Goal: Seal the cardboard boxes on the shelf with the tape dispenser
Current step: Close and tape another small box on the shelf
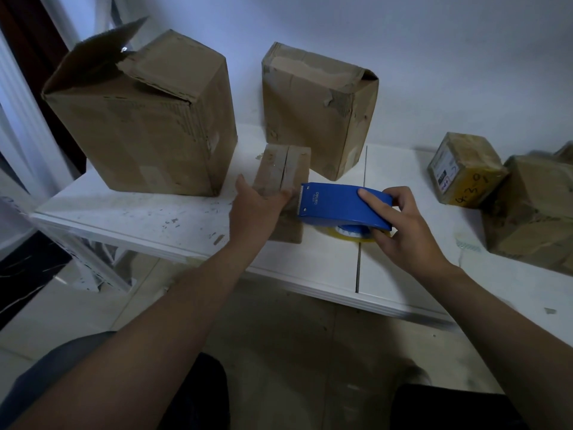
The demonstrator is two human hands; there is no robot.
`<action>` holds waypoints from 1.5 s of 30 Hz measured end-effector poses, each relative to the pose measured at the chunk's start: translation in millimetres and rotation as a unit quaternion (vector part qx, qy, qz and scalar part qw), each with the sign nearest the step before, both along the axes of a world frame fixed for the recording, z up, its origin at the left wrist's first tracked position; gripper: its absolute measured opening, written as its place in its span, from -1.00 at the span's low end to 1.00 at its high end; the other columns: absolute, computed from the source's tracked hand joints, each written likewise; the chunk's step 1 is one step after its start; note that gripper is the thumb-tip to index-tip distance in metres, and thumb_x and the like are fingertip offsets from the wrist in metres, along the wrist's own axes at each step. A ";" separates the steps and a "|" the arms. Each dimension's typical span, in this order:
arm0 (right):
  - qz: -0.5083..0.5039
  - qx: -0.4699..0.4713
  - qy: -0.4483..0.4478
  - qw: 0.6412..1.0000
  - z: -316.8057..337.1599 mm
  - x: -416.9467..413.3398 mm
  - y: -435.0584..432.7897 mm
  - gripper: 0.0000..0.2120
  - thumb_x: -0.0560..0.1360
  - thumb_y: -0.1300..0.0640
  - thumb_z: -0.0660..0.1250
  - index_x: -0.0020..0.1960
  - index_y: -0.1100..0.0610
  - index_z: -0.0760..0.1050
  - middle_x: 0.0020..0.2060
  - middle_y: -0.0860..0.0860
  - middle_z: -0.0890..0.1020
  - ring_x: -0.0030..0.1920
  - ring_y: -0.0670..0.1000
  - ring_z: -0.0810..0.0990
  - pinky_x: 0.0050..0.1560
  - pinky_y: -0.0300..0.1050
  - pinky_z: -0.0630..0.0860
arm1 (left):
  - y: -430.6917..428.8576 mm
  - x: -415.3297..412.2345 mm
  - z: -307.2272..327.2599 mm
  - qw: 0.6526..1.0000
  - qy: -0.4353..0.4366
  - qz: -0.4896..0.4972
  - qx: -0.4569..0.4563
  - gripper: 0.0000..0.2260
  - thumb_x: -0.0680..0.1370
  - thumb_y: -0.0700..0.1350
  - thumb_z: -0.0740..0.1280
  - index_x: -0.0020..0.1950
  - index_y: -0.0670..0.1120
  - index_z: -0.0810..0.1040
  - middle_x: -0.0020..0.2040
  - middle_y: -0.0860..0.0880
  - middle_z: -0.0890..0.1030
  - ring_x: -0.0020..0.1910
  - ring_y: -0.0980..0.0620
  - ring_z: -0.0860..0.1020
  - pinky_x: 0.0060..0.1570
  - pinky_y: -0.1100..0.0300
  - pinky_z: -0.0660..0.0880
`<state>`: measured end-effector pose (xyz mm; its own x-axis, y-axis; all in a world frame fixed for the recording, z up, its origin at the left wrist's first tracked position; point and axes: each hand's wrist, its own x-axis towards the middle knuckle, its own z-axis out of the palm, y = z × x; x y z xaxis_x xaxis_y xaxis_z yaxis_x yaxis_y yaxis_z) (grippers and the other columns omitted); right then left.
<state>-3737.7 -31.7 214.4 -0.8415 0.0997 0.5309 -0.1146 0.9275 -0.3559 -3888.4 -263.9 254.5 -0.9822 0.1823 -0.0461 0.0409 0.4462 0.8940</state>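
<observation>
Head view shows the small cardboard box [280,181] lying on the white shelf [124,212], probably light and easily shoved, so the left hand [257,209] presses straight-fingered on its near end while the right hand [400,234] grips the rigid blue tape dispenser [338,206] by its rear, blade beside the seam.
</observation>
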 end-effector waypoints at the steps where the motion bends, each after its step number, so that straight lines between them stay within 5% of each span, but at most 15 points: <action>1: 0.000 -0.001 -0.001 1.000 -0.7 0.4 0.1 -0.24 0.46 0.35 0.48 0.55 -0.04 0.32 0.25 0.12 0.34 0.24 0.03 0.38 0.25 -0.14 0.45 | -0.9 -1.7 -1.6 1.000 -0.007 0.013 0.008 -0.11 0.48 0.24 0.44 0.63 -0.05 0.05 0.51 -0.07 0.35 0.44 -0.12 0.39 0.35 -0.08 0.41; 7: 0.004 -0.009 0.001 1.000 -1.9 -0.4 -0.7 -0.27 0.47 0.35 0.47 0.55 -0.02 0.32 0.24 0.13 0.35 0.23 -0.06 0.35 0.24 -0.14 0.45 | -10.6 -14.4 -5.1 0.991 -0.077 0.062 0.089 -0.30 0.54 0.21 0.37 0.57 -0.10 0.28 0.49 -0.09 0.41 0.43 -0.10 0.41 0.39 -0.07 0.40; 10: 0.003 -0.010 0.001 1.000 -2.0 -1.5 -0.4 -0.26 0.46 0.35 0.47 0.55 -0.02 0.32 0.25 0.14 0.35 0.24 0.01 0.38 0.24 -0.11 0.48 | -14.7 -21.0 -6.3 0.988 -0.086 0.065 0.112 -0.68 0.58 0.21 0.26 0.09 0.00 0.61 0.17 -0.08 0.62 0.16 -0.07 0.58 0.22 -0.10 0.55; 14: 0.000 -0.006 0.002 1.000 -2.2 0.0 -0.5 -0.25 0.45 0.39 0.46 0.55 0.00 0.32 0.27 0.15 0.33 0.26 0.04 0.38 0.23 -0.13 0.48 | -18.0 -26.0 -9.4 0.999 -0.019 0.039 0.029 -0.66 0.71 0.01 0.08 -0.21 0.00 0.47 -0.04 -0.19 0.59 0.01 -0.23 0.59 0.12 -0.20 0.56; 18: 0.001 -0.005 0.004 1.000 -0.2 1.0 0.0 -0.25 0.45 0.39 0.46 0.55 -0.01 0.32 0.26 0.14 0.33 0.25 0.04 0.38 0.21 -0.13 0.49 | -19.3 -27.1 -11.2 0.997 0.066 0.030 -0.039 -0.59 0.73 0.00 0.00 0.07 -0.19 0.57 0.01 -0.27 0.60 0.07 -0.25 0.59 0.11 -0.16 0.50; 22: 0.008 -0.007 0.002 1.000 0.4 0.4 -0.5 -0.26 0.46 0.38 0.46 0.55 0.01 0.32 0.25 0.14 0.33 0.25 0.07 0.40 0.23 -0.08 0.52 | -7.7 -20.1 3.1 0.972 0.219 -0.073 -0.036 -0.58 0.72 0.03 0.04 0.58 0.00 0.24 0.55 -0.03 0.34 0.54 -0.02 0.27 0.47 -0.03 0.26; 25: 0.011 -0.005 0.001 1.000 0.9 1.1 0.1 -0.26 0.46 0.37 0.46 0.55 0.00 0.33 0.24 0.14 0.34 0.23 0.09 0.41 0.19 -0.01 0.56 | -1.9 -21.5 -3.5 0.923 0.297 -0.184 -0.163 -0.58 0.73 0.04 0.00 0.58 0.00 0.26 0.59 -0.02 0.26 0.61 -0.04 0.09 0.49 -0.05 0.20; 28: 0.003 -0.001 0.003 1.000 4.9 3.5 4.6 -0.26 0.47 0.38 0.44 0.54 -0.03 0.32 0.26 0.14 0.33 0.24 0.09 0.40 0.14 0.08 0.60 | -4.2 -25.0 -14.8 0.879 0.344 -0.181 -0.275 -0.52 0.71 0.13 -0.08 0.56 -0.01 0.32 0.57 0.05 0.30 0.61 -0.07 0.08 0.50 -0.07 0.20; 38: -0.041 0.033 0.036 0.998 22.2 27.8 25.8 -0.28 0.44 0.37 0.44 0.49 -0.09 0.36 0.27 0.14 0.32 0.21 0.13 0.39 0.01 0.14 0.60 | -6.1 -27.8 -13.8 0.859 0.359 -0.188 -0.314 -0.39 0.65 0.18 -0.25 0.58 0.01 0.28 0.58 0.06 0.28 0.61 -0.13 0.09 0.47 -0.12 0.26; 45: -0.077 0.109 -0.039 0.990 34.3 31.3 13.5 -0.27 0.45 0.28 0.40 0.54 -0.13 0.31 0.26 0.19 0.34 0.18 0.20 0.43 -0.23 0.09 0.62 | -1.4 -25.2 -12.1 0.863 0.337 -0.173 -0.334 -0.33 0.61 0.35 -0.21 0.59 0.06 0.24 0.60 0.07 0.24 0.61 -0.11 0.07 0.46 -0.29 0.25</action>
